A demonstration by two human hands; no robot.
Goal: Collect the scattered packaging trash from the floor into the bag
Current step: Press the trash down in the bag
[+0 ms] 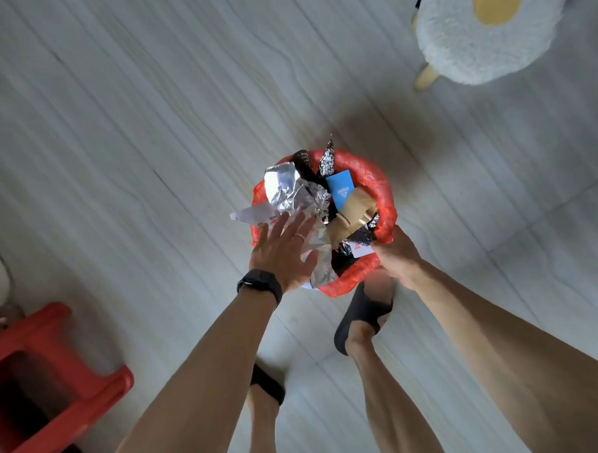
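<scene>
From my feed, the thin red plastic bag [374, 176] sits just right of the frame's centre on the pale wood-grain floor [118, 131], its crinkled rim rolled outward into a fat ring. It is stuffed past the brim. A large crumpled silver foil sheet [289, 192] spills over the left edge, pointed black-and-silver wrappers [327, 161] stick up at the far side, and a small flat blue card [340, 189] leans beside a creased piece of brown paper [354, 210]. The left grip [281, 250] is released, its fingers spread straight and lying flat on the foil, with a black wristband [260, 283] at the wrist. The right grip [397, 253] is clenched on the bag's near-right rim; its fingertips are hidden under the plastic, and I cannot tell whether a white scrap there is pinched too. Floor lies bare to the left of the bag and beyond it. A fluffy white round stool with a yellow centre [487, 33] stands at the upper right, cut by the frame. A glossy red plastic stool [52, 370] fills the lower left, also cut off. Two black slippers [361, 315] stand just below the bag, one partly blurred. The bag's inside and base are hidden by the trash.
</scene>
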